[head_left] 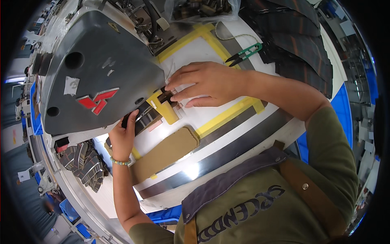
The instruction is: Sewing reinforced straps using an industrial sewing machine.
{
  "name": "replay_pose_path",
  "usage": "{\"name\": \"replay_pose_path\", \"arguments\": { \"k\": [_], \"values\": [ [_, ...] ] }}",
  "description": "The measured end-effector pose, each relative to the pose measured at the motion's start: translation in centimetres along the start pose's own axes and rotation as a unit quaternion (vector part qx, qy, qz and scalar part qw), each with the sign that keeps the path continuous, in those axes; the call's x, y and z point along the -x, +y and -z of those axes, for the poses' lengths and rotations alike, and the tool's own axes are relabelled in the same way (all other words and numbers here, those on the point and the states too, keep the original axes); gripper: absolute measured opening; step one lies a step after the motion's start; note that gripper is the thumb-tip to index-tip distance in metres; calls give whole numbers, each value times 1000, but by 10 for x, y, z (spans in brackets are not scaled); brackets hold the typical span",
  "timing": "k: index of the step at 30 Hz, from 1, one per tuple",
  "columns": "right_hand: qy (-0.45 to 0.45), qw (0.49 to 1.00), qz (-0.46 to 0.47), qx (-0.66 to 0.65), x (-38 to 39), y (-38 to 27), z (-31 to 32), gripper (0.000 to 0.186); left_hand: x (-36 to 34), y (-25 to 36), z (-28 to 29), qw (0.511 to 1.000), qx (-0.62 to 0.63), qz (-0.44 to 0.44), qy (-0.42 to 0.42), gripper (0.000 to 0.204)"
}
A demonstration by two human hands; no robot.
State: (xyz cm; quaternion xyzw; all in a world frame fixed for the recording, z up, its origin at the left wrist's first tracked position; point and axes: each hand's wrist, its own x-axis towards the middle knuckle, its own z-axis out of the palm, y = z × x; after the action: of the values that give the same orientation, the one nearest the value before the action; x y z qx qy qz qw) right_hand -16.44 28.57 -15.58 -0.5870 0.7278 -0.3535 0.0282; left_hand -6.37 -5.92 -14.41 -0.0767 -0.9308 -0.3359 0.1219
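A grey sewing machine head [97, 69] with a red emblem fills the left. My left hand [123, 140], a beaded bracelet at its wrist, is closed with the thumb raised, pinching the edge of a dark fabric piece [140, 122] beside the machine. My right hand [207, 83] lies palm down to the right of the machine, fingers stretched and slightly apart. Its fingertips reach a yellow-covered part [165, 109] at the machine's front end, near the fabric. The machine head hides part of the fabric and the stitching spot.
Green-handled thread snips [245, 54] lie beyond my right hand. A tan board [166, 153] lies nearest me. Dark plaid fabric panels [298, 44] are stacked at the far right, more plaid pieces [87, 162] at the left. A plastic bag of pieces [203, 10] stands at the back.
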Motion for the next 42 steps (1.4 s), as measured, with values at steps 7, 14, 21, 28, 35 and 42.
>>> {"name": "replay_pose_path", "arguments": {
  "k": [7,14,21,28,35,42],
  "values": [
    [-17,995,43,84,0,0,-9,43,8,0,-5,994,-99,9,-46,20],
    [-16,996,26,80,2,-1,-6,43,31,82,-21,961,-239,-88,-107,51],
    [-17,995,34,89,-1,-2,-5,43,37,75,-18,960,-233,-72,-136,61],
    [-15,993,40,110,-1,-1,-8,43,37,72,-17,964,-219,-80,-131,62],
    [-7,991,41,124,-2,-2,-9,43,35,70,-12,968,-203,-83,-122,63],
    [-16,991,42,130,-2,-2,-7,44,36,67,-9,976,-172,-60,-122,63]
  ]
}}
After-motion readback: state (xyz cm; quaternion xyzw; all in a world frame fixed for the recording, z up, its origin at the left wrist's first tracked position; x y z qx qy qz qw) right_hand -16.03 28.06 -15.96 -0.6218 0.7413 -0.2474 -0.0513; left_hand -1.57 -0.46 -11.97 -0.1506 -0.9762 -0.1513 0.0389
